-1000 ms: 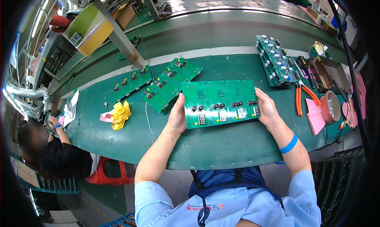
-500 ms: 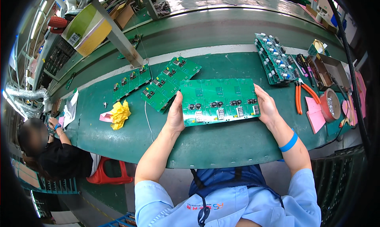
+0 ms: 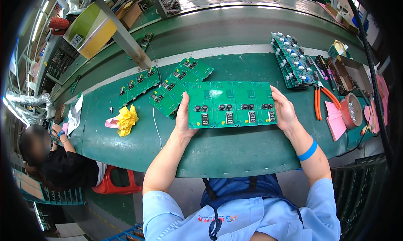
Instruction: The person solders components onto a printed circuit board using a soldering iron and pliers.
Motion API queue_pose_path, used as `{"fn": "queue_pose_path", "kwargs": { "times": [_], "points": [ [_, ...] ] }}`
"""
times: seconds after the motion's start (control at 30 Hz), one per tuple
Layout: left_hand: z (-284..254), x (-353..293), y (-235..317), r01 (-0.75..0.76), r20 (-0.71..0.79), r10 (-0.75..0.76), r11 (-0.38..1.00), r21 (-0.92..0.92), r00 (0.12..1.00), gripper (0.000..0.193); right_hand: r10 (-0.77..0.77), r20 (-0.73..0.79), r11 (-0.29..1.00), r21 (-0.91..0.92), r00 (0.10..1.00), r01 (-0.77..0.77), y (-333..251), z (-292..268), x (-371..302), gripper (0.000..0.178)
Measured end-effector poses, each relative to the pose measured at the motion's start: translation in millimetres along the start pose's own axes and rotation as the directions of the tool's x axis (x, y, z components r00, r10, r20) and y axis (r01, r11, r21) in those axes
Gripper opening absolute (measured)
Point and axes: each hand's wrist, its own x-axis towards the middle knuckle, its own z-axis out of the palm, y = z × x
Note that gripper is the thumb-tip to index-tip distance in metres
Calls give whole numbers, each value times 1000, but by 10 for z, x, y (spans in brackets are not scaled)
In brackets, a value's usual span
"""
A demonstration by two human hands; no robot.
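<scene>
Between my two hands I hold a green circuit board panel [image 3: 230,99] with black round buttons and several small digit displays along its near side. My left hand [image 3: 184,118] grips its left short edge, thumb on the edge and fingers hidden beneath. On the opposite edge my right hand [image 3: 285,111] is closed in the same way, a blue band around that wrist. The panel is held above the green table [image 3: 235,157]. Behind its left end lie more green circuit boards [image 3: 178,83], and farther left another board strip [image 3: 138,86].
At right stand stacked populated boards [image 3: 294,62], orange-handled pliers [image 3: 321,100], a cardboard box [image 3: 350,75], a reddish tub [image 3: 350,110] and pink paper [image 3: 334,122]. A crumpled yellow cloth [image 3: 127,120] lies left. A metal post [image 3: 126,41] rises behind; a co-worker [image 3: 58,165] sits far left.
The held panel has shifted slightly left and away from me, and its tilt has changed, so the glare has moved off the displays. Both hands keep their hold.
</scene>
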Motion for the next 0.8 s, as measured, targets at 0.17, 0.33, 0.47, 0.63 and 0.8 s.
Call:
{"fn": "queue_pose_path", "kwargs": {
  "times": [0.17,0.33,0.47,0.63,0.8],
  "points": [
    [-3,10,-6,23,-4,-23,998,-52,1000,55,-14,8,1000,28,1000,14,-17,16,-31,32],
    [23,-6,22,22,-19,-24,994,-104,1000,53,-48,61,997,63,997,44,-7,36,-35,31],
    [91,-3,37,10,-54,-16,995,-104,998,54,-48,88,997,59,995,42,-23,37,-51,31],
    [43,0,52,12,-71,-21,991,-135,997,51,-71,126,996,56,990,64,-43,88,-67,32],
    [20,49,10,74,-107,-91,985,-155,990,49,-76,153,995,81,985,64,-71,53,-64,29]
  ]
}}
